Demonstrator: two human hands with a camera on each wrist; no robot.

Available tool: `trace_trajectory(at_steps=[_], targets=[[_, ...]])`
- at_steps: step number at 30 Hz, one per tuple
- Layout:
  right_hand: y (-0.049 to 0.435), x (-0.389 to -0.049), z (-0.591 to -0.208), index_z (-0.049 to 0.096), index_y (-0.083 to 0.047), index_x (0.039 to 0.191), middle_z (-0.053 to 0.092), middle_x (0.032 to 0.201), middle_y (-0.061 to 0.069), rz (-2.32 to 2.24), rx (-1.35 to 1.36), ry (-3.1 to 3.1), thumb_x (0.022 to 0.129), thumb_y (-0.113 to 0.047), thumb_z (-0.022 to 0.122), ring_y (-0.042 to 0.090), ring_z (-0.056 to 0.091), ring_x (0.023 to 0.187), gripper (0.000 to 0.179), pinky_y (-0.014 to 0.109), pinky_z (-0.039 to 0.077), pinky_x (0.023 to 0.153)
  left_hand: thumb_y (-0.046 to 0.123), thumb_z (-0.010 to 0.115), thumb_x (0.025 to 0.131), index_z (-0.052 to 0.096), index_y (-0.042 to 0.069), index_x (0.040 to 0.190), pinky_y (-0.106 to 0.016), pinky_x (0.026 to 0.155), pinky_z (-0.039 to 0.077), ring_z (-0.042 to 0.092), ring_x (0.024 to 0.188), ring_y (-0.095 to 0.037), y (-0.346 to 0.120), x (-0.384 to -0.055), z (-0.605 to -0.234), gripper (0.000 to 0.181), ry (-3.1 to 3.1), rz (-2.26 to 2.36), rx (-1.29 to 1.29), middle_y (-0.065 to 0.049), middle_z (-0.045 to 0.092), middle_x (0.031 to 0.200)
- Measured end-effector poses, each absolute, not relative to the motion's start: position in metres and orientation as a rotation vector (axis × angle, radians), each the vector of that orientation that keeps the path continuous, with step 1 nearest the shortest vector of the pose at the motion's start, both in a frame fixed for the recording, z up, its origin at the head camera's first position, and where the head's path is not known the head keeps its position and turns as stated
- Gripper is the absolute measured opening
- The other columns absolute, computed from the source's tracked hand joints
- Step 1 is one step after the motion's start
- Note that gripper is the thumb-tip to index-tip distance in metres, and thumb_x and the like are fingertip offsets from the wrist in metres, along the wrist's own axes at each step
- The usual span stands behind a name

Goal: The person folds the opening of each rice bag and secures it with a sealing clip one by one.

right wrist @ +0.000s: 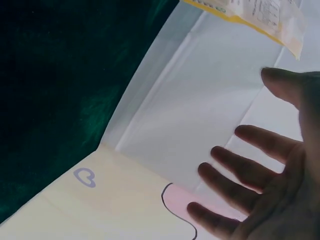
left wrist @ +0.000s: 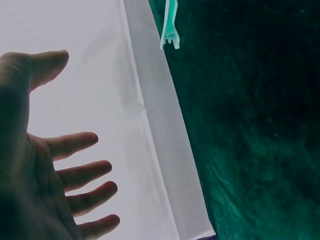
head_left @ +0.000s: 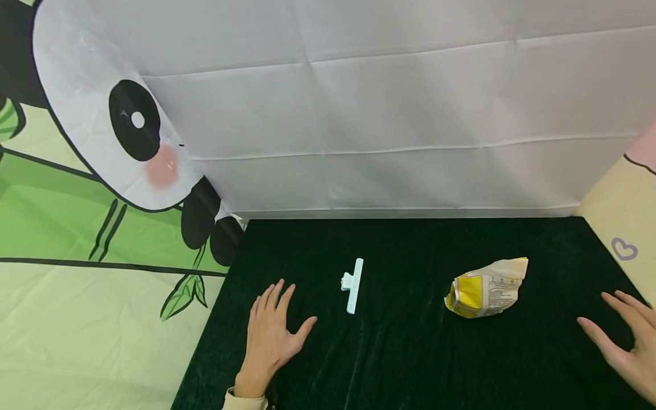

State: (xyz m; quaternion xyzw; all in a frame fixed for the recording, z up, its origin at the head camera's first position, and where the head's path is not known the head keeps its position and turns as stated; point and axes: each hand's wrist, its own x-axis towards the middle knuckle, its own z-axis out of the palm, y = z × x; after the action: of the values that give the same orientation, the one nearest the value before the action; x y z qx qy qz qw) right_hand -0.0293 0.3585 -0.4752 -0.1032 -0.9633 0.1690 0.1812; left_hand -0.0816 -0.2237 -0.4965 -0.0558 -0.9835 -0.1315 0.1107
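Dark green, the table [head_left: 400, 370] meets a white backdrop [head_left: 359, 114] on my feed. At two o'clock from my spread left hand [head_left: 270, 339], the pale clip [head_left: 356, 286] runs almost twelve-to-six, handle toward nine; at ten from my equally loose-fingered right hand [head_left: 638, 360], the bag [head_left: 487, 290] lies eight-to-two.

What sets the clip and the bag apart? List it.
The clip is slim, straight and pale; the bag is bulkier, crumpled, yellow and white. The clip lies nearer the left hand, the bag nearer the right hand. Both rest on the dark green cloth, touched by neither hand.
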Motion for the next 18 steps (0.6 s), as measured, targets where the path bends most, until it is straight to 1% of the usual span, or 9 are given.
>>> trace_trajectory(at_steps=[2,4,9,18], targets=[[0.357,-0.03,-0.474,0.042,0.015,0.152,0.034,0.162,0.039,0.476,-0.251,-2.685,0.11,-0.052,0.051,0.057,0.027,0.154,0.08,0.065,0.014,0.131,0.067,0.071,0.09,0.056,0.015,0.154,-0.069,0.12,0.037,0.046,0.149,-0.043,-0.224,-0.082,-0.498,0.084,-2.877,-0.388,-0.173,-0.017,0.048,0.164],[0.355,-0.031,-0.472,0.044,0.015,0.151,0.036,0.161,0.039,0.475,-0.225,-2.67,0.11,-0.05,0.052,0.057,0.028,0.154,0.077,0.064,0.014,0.132,0.067,0.071,0.091,0.056,0.014,0.154,-0.069,0.12,0.038,0.047,0.149,-0.043,-0.224,-0.083,-0.499,0.083,-2.868,-0.395,-0.18,-0.017,0.049,0.164],[0.354,-0.033,-0.469,0.044,0.014,0.151,0.036,0.16,0.04,0.476,-0.208,-2.666,0.111,-0.047,0.052,0.057,0.029,0.154,0.074,0.064,0.015,0.132,0.065,0.071,0.092,0.057,0.014,0.153,-0.068,0.119,0.038,0.048,0.148,-0.043,-0.223,-0.084,-0.502,0.08,-2.861,-0.401,-0.192,-0.017,0.05,0.162],[0.35,-0.034,-0.468,0.046,0.014,0.15,0.038,0.158,0.04,0.475,-0.185,-2.66,0.11,-0.048,0.052,0.057,0.031,0.152,0.074,0.064,0.017,0.131,0.062,0.07,0.094,0.057,0.015,0.152,-0.068,0.119,0.039,0.047,0.148,-0.042,-0.222,-0.083,-0.507,0.076,-2.863,-0.411,-0.2,-0.016,0.051,0.162]])
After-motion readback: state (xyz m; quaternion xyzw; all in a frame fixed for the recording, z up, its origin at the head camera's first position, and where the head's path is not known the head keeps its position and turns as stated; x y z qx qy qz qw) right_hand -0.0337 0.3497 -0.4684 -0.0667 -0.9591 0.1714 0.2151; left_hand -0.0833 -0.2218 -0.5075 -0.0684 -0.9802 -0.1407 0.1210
